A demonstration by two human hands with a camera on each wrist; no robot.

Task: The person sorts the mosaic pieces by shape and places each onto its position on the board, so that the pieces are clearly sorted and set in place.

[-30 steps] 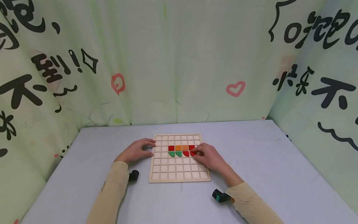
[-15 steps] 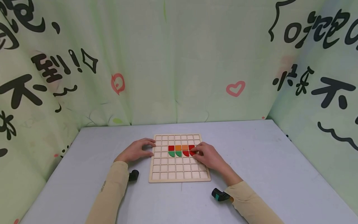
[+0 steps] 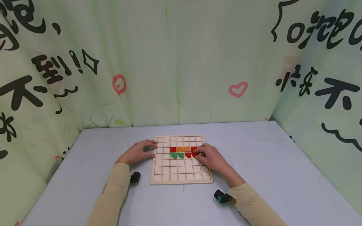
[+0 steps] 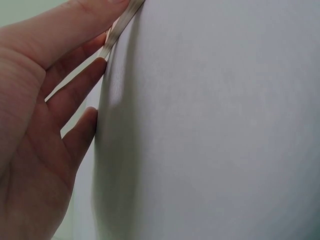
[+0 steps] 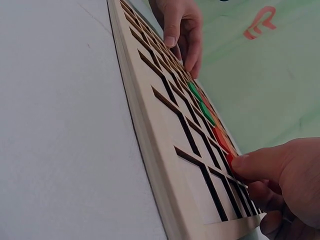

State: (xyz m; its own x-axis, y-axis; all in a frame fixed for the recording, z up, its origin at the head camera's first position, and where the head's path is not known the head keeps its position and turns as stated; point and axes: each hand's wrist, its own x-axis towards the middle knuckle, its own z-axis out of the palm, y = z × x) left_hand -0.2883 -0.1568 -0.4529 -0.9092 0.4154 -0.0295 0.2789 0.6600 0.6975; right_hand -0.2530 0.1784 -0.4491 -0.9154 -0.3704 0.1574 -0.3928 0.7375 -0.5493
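A wooden grid board (image 3: 181, 178) lies on the table with two short rows of coloured tiles near its middle. The upper row runs red tile (image 3: 173, 149), orange tile (image 3: 180, 149), a second orange and a second red. Below sit two green quarter-circle tiles (image 3: 173, 155) and a red quarter-circle tile (image 3: 188, 155). At that row's right end, my right hand (image 3: 210, 158) pinches another red quarter-circle tile (image 5: 230, 158) with thumb and fingertips, partly hiding it. My left hand (image 3: 137, 152) rests its fairly straight fingers and thumb against the board's left edge, also seen in the left wrist view.
The white table (image 3: 99, 188) extends around the board on all sides. A printed curtain (image 3: 181, 62) stands behind and at both sides. Black wrist cameras (image 3: 135, 177) hang by the sleeves.
The right hand and wrist have shifted very slightly, still at the same red tile. The left hand and the board stay put.
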